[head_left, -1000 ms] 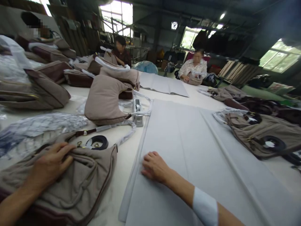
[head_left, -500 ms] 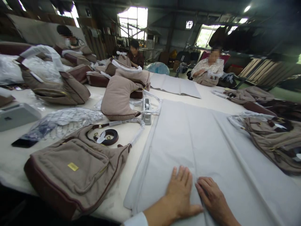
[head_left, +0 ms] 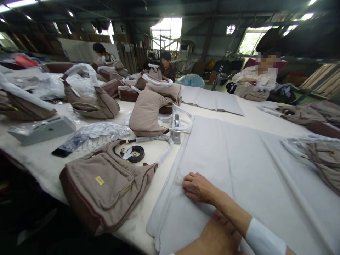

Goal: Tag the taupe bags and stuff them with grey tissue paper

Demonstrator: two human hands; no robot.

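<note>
A stack of thin white paper sheets point(head_left: 207, 152) lies before me, with fold lines running along it. My right hand point(head_left: 198, 187) reaches leftward across it, fingers curled down on the top sheet near its left side, where the paper wrinkles. Below the right forearm, my left hand point(head_left: 221, 232) rests flat on the paper, its fingertips partly hidden by that forearm. To the left, a taupe shoulder bag point(head_left: 102, 184) with dark brown trim and a gold plate lies flat; a coiled brown strap point(head_left: 138, 154) sits inside its handle loop.
A padded taupe piece point(head_left: 145, 113), a tape dispenser point(head_left: 176, 129), a phone point(head_left: 61, 152), clear plastic bags point(head_left: 101, 131) and a grey device point(head_left: 50, 129) lie leftward. More bags point(head_left: 322, 159) are at right. Co-workers sit across the table point(head_left: 261, 115); another paper stack point(head_left: 212, 99) lies beyond.
My right hand has moved left and forward, crossing over my left arm, and its fingers have curled onto the paper. My left hand has slid back toward me. The view has turned left.
</note>
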